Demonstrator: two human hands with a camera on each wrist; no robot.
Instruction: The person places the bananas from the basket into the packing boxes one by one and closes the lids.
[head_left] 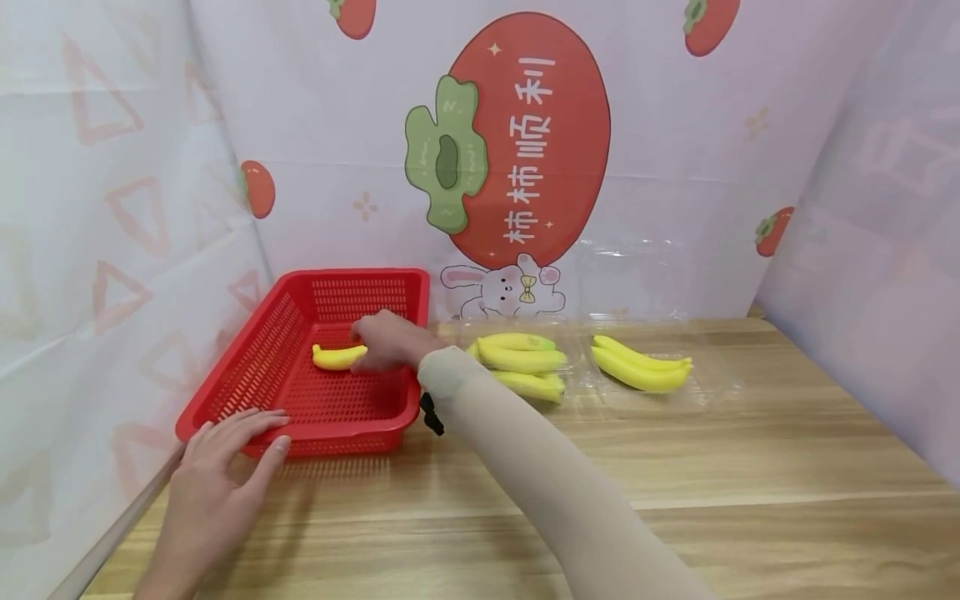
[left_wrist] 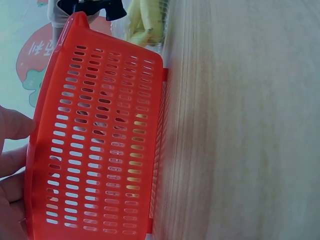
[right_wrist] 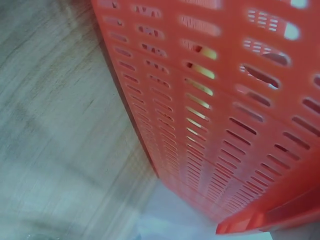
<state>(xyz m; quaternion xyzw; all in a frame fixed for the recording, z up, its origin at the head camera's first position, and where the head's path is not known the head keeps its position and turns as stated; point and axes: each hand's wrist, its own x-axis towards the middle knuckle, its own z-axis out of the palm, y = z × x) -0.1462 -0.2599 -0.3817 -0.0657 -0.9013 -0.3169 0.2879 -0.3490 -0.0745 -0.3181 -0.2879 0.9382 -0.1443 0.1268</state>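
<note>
A small yellow banana (head_left: pixel 337 358) lies in the red perforated basket (head_left: pixel 315 432), with part of it visible through the wall slots in both wrist views. My right hand (head_left: pixel 392 339) reaches over the basket's right side, its fingers around the right end of the banana; whether they grip it is hidden. The basket wall (right_wrist: pixel 200 117) blocks most of that hand in the right wrist view. My left hand (head_left: pixel 217 483) holds the basket's near left rim, thumb (left_wrist: pixel 17 123) on the outer side and the other fingers over the edge.
Right of the basket, a clear plastic box (head_left: pixel 573 337) holds several bananas (head_left: pixel 521 358). Beside it, another open clear box (head_left: pixel 708 379) holds yellow bananas (head_left: pixel 641 367). A printed cloth (head_left: pixel 337 108) closes off the back and sides of the wooden table (head_left: pixel 675 492).
</note>
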